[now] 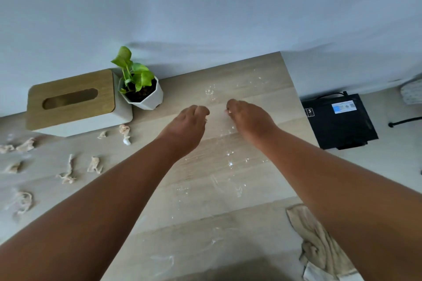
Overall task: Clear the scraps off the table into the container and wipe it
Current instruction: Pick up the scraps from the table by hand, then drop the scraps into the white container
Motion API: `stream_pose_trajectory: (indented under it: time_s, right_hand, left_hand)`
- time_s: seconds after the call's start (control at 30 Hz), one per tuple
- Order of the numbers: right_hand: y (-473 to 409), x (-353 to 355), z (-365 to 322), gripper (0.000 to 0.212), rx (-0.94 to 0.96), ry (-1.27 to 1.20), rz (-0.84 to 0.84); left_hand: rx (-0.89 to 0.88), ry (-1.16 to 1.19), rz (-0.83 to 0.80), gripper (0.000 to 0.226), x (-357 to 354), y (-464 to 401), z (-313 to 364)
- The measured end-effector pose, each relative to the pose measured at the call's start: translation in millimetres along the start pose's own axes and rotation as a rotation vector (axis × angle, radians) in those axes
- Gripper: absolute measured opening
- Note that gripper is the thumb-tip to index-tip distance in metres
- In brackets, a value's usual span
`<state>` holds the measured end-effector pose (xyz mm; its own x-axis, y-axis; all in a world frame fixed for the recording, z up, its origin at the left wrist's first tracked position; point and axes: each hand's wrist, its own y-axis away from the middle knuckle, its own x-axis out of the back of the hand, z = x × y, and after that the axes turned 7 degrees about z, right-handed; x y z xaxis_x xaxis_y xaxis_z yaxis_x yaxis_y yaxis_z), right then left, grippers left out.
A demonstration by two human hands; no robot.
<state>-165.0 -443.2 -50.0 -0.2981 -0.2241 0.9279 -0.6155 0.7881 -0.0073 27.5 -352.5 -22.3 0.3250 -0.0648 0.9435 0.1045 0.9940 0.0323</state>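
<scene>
Head view — two hands (187, 121) (249, 118), one cloth (319, 244).

Head cam, steep down, table (205, 189) near-ish.

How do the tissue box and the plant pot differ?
The tissue box is a low rectangular block with a wooden slotted lid; the plant pot is a smaller, faceted, open-topped cup. No tissue shows in the box's slot; the pot holds soil and a green plant. Both have white bodies and stand side by side at the table's far edge.
</scene>
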Motion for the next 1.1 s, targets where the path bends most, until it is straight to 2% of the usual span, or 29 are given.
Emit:
stream_pose_trajectory:
  time_s: [0.07,0.17,0.27,0.37,0.43,0.57,0.63,0.73,0.83,1.0,1.1]
  right_hand:
    - [15.7,0.6,-6.7,0.028,-0.069,-0.050,-0.022]
    - [39.6,-5.3,-14.1,0.026,-0.180,-0.141,-0.022]
    - [64.7,-11.4,-20.1,0.030,-0.264,-0.224,-0.080]
    - [90.7,-17.3,-29.8,0.032,-0.256,-0.298,-0.111]
    - [109.5,-17.2,-42.6,0.034,-0.222,-0.320,-0.105]
    - [142.5,-17.2,-66.1,0.038,-0.206,-0.357,-0.073]
    - [155.1,-17.8,-76.0,0.036,-0.308,-0.488,-0.098]
    - [167.1,-17.6,-93.3,0.030,-0.607,-0.908,-0.136]
    - [177.6,-9.7,-107.7,0.029,-0.752,-1.096,-0.083]
    - [203.4,-0.1,-127.3,0.036,-0.725,-0.956,0.006]
    - [216.6,3.1,-144.9,0.042,-0.717,-0.874,0.013]
  left_hand:
    - [0.007,-0.063,-0.037,0.025,6.8,14.5,5.2]
    - [0.085,0.034,0.014,0.020,13.1,27.0,10.2]
    - [0.205,0.068,-0.041,0.016,15.7,44.6,10.7]
    - [0.217,0.196,0.060,0.026,14.7,76.0,22.6]
    - [0.239,0.220,0.070,0.030,10.0,101.2,33.2]
    - [0.307,0.280,0.059,0.023,-10.5,143.8,41.9]
    - [0.362,0.321,0.044,0.021,-17.7,159.6,44.8]
    - [0.394,0.357,0.032,0.022,-21.8,176.0,46.3]
    - [0.373,0.392,0.054,0.020,-20.1,191.1,43.0]
    - [0.396,0.439,0.055,0.008,-6.3,208.4,32.8]
    - [0.442,0.516,0.095,0.020,4.3,219.0,31.4]
